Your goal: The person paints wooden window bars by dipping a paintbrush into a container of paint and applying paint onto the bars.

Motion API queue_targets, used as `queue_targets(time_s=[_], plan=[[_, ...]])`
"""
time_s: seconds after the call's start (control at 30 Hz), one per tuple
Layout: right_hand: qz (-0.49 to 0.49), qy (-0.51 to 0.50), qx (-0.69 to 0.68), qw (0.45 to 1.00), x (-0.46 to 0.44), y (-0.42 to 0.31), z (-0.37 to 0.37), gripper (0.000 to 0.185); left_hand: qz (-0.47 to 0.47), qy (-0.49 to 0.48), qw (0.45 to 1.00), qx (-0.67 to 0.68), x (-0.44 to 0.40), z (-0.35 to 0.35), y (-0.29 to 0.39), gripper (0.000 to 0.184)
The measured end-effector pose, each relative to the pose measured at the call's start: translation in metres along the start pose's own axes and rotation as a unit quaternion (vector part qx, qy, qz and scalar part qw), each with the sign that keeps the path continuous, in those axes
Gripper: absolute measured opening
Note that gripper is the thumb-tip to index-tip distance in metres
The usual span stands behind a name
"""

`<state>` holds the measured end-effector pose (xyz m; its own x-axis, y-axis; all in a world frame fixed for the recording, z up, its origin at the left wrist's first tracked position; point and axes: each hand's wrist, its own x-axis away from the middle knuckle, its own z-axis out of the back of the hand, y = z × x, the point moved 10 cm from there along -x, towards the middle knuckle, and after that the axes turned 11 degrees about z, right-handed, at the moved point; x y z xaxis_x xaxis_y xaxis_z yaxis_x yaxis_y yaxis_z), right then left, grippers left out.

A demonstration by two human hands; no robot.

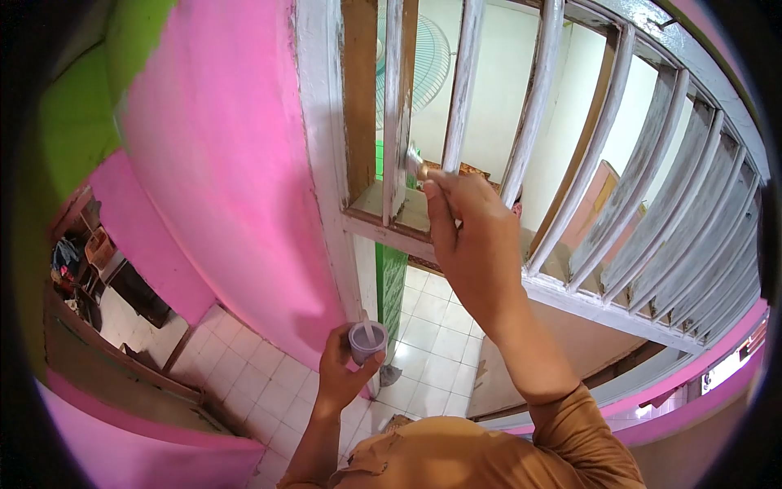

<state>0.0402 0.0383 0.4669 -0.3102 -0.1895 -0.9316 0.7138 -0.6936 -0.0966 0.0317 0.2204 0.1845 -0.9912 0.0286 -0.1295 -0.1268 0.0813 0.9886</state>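
Observation:
My right hand (pixel 476 224) is closed around the handle of a paintbrush (pixel 416 165). The bristle end lies against or close beside a narrow upright slat (pixel 397 122) near the left end of the grille, just above its lower rail (pixel 407 236). Down below, my left hand (pixel 338 379) wraps round a small plastic cup (pixel 358 350). A pale stick (pixel 367 324) stands in that cup, and a greyish-purple tint shows through its wall. White paint coats many slats unevenly, with brown wood showing on some faces.
A pink wall (pixel 236 163) curves along the left of the white frame post (pixel 322 106). Through the slats shows a round fan (pixel 432 65). Pale floor tiles (pixel 436 326) lie below, and a green panel (pixel 391 285) stands behind the post. Furniture sits beyond a doorway at far left.

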Motion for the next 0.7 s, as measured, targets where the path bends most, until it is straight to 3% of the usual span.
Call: queue_targets(time_s=[0.1,0.3,0.53,0.6,0.7], plan=[[0.022,0.056,0.011,0.998,-0.017,-0.006,0.014,0.014,-0.001,-0.003,1.0,0.003,-0.002,0.0,0.001,0.06],[-0.004,-0.017,-0.001,1.0,0.003,0.0,-0.002,0.015,-0.003,0.002,1.0,0.009,-0.002,-0.003,0.001,0.059],[0.011,0.031,-0.026,0.999,-0.009,-0.004,0.013,0.018,0.004,-0.006,1.0,0.017,-0.002,-0.002,-0.001,0.063],[0.007,-0.065,0.028,0.997,0.004,-0.006,-0.003,0.018,-0.002,0.0,1.0,0.017,-0.002,-0.001,-0.001,0.062],[-0.007,-0.112,0.034,0.993,0.021,0.0,-0.016,0.017,0.012,-0.004,1.0,0.013,-0.002,-0.001,-0.007,0.06]])
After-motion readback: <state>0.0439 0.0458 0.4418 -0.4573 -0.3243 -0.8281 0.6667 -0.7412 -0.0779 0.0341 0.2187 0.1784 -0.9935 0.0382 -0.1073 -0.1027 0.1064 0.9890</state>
